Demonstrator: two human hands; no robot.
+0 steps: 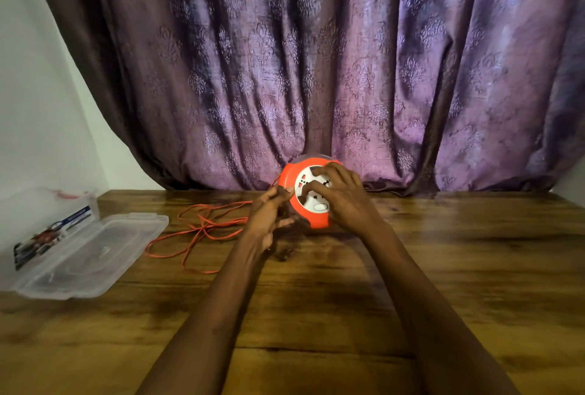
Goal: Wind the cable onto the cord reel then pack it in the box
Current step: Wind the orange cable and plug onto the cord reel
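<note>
An orange cord reel (pixel 311 220) with a white socket face stands tilted on its edge at the back middle of the wooden table (pixel 443 283). My right hand (pixel 340 196) lies over the white face, its fingers curled onto it. My left hand (pixel 269 214) is at the reel's left rim and pinches the orange cable (pixel 202 230) where it meets the reel. The rest of the cable lies in loose tangled loops on the table to the left. A clear plastic box (pixel 47 214) stands at the far left, with its clear lid (pixel 95 255) lying flat beside it.
A purple patterned curtain (pixel 316 62) hangs right behind the table's back edge, just behind the reel. A white wall (pixel 31 93) is at the left. The box bears a printed label on its side.
</note>
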